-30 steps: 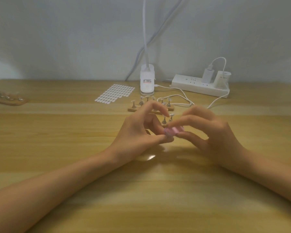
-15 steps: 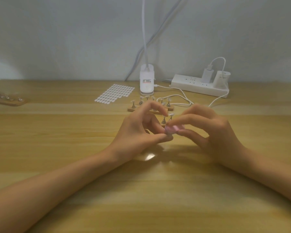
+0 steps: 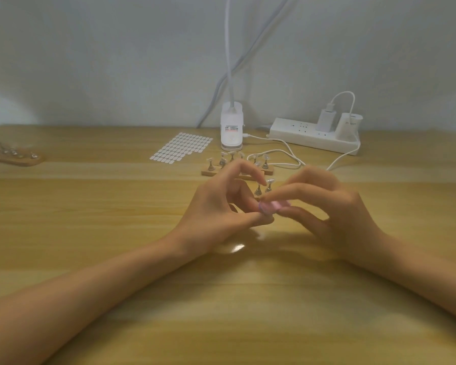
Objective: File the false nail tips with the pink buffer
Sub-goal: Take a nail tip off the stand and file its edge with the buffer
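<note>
At the middle of the wooden table my right hand (image 3: 334,209) pinches a small pink buffer (image 3: 273,206) between thumb and forefinger. My left hand (image 3: 221,209) meets it from the left, thumb and middle finger closed on something tiny at the buffer's end; it is hidden by the fingers, so I cannot tell if it is a nail tip. Behind my hands a wooden stand (image 3: 208,172) carries several false nail tips on metal pegs. Two more pegs with tips (image 3: 263,187) stand just beyond my fingers.
A white lamp base (image 3: 231,133) stands at the back centre, with a power strip (image 3: 313,137) and plugged chargers to its right. White cables (image 3: 282,156) loop across the table. A sheet of white stickers (image 3: 182,147) lies left of the lamp. Another wooden peg stand (image 3: 13,155) sits far left.
The pink buffer and my right fingertips have shifted slightly against my left fingertips. Both forearms stay where they were.
</note>
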Demonstrator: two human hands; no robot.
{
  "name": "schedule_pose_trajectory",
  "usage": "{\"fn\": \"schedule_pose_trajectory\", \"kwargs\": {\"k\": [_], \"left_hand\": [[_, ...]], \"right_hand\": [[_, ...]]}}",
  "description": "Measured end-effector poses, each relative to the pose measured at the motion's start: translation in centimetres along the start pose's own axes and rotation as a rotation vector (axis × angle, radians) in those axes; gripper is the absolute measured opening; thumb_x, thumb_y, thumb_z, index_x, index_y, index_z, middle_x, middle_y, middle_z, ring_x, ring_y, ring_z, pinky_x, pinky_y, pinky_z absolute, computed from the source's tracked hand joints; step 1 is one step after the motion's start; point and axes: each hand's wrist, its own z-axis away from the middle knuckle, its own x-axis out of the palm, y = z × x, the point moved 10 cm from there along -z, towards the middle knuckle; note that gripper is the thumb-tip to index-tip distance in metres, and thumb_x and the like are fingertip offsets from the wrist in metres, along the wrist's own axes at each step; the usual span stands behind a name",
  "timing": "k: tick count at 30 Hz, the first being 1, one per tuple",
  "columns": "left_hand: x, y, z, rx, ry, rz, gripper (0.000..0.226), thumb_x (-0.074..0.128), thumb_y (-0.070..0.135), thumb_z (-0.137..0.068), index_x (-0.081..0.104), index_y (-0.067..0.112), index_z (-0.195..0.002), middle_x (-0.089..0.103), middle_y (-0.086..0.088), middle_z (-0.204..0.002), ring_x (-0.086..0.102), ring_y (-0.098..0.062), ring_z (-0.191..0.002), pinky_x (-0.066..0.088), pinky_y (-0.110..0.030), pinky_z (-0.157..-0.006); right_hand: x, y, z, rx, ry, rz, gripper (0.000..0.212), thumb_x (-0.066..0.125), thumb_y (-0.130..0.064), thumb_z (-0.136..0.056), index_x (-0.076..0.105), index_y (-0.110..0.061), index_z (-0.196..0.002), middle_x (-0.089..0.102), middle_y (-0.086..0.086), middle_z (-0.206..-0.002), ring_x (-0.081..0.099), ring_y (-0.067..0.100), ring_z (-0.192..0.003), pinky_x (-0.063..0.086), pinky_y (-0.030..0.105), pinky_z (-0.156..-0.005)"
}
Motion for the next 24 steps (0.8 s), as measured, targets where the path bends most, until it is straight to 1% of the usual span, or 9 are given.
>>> {"fn": "schedule_pose_trajectory", "kwargs": {"k": [4,8,11,12,15,17,19,22,24], "left_hand": [[0.2,0.2,0.1,0.012,-0.008,-0.008,0.043,0.088,0.017,-0.077,0.058,0.021,-0.107,0.069,0.008,-0.065,0.066,-0.005,-0.065,0.045,-0.018,-0.056],[-0.1,-0.1,0.0,-0.003,0.005,-0.004,0.043,0.087,0.008,-0.075,0.059,0.021,-0.106,0.07,0.004,-0.067,0.068,-0.009,-0.067,0.045,-0.02,-0.058],[0.3,0.3,0.1,0.03,-0.015,-0.025,0.041,0.087,0.013,-0.078,0.058,0.02,-0.106,0.068,0.01,-0.065,0.066,-0.004,-0.065,0.045,-0.015,-0.057],[0.3,0.3,0.1,0.028,-0.017,-0.024,0.04,0.087,0.013,-0.079,0.058,0.019,-0.106,0.067,0.011,-0.065,0.065,-0.003,-0.064,0.044,-0.015,-0.057],[0.0,-0.3,0.0,-0.006,-0.006,-0.003,0.043,0.086,0.005,-0.076,0.06,0.021,-0.106,0.069,0.006,-0.067,0.067,-0.006,-0.066,0.046,-0.021,-0.059],[0.1,-0.1,0.1,0.006,-0.014,-0.006,0.043,0.086,0.008,-0.075,0.059,0.021,-0.106,0.069,0.007,-0.066,0.067,-0.007,-0.066,0.046,-0.02,-0.058],[0.3,0.0,0.1,0.015,-0.028,-0.014,0.043,0.086,0.011,-0.075,0.059,0.021,-0.106,0.068,0.007,-0.066,0.066,-0.008,-0.065,0.047,-0.021,-0.057],[0.1,-0.2,0.0,-0.001,-0.011,0.007,0.044,0.087,0.008,-0.074,0.059,0.021,-0.106,0.07,0.006,-0.067,0.067,-0.008,-0.065,0.047,-0.021,-0.059],[0.1,0.0,0.0,0.006,-0.009,0.014,0.045,0.087,0.017,-0.073,0.059,0.021,-0.107,0.069,0.007,-0.066,0.067,-0.006,-0.065,0.046,-0.018,-0.057]], "right_hand": [[0.3,-0.7,0.2,-0.062,-0.021,-0.019,0.016,0.065,-0.02,-0.096,0.076,-0.014,-0.107,0.064,0.006,-0.091,0.063,0.022,-0.083,0.05,0.036,-0.076],[0.0,0.7,0.0,0.033,-0.01,0.003,0.017,0.067,-0.019,-0.095,0.075,-0.01,-0.108,0.061,0.007,-0.091,0.058,0.018,-0.085,0.048,0.032,-0.079],[0.3,-0.2,0.2,-0.04,-0.032,-0.007,0.017,0.067,-0.017,-0.095,0.076,-0.009,-0.107,0.063,0.007,-0.091,0.061,0.021,-0.084,0.05,0.032,-0.077],[0.4,-0.2,0.2,-0.039,-0.035,-0.015,0.018,0.066,-0.018,-0.095,0.076,-0.009,-0.107,0.063,0.007,-0.092,0.062,0.021,-0.084,0.05,0.033,-0.077],[0.1,1.1,0.0,0.066,-0.019,-0.014,0.017,0.068,-0.018,-0.093,0.075,-0.012,-0.109,0.061,0.006,-0.092,0.059,0.019,-0.085,0.048,0.032,-0.078],[0.2,0.6,0.1,0.027,-0.025,-0.007,0.016,0.067,-0.015,-0.094,0.075,-0.011,-0.107,0.062,0.007,-0.091,0.06,0.02,-0.084,0.049,0.031,-0.079],[0.4,0.0,0.2,-0.022,-0.039,-0.017,0.015,0.066,-0.015,-0.096,0.075,-0.008,-0.106,0.062,0.007,-0.091,0.061,0.022,-0.084,0.05,0.031,-0.079],[0.0,0.7,0.1,0.036,-0.015,-0.019,0.017,0.067,-0.019,-0.095,0.075,-0.01,-0.107,0.061,0.007,-0.091,0.059,0.02,-0.084,0.049,0.033,-0.078],[0.2,-0.2,0.2,-0.018,-0.015,-0.001,0.015,0.069,-0.019,-0.094,0.076,-0.013,-0.105,0.064,0.004,-0.092,0.06,0.017,-0.085,0.049,0.031,-0.079]]}}
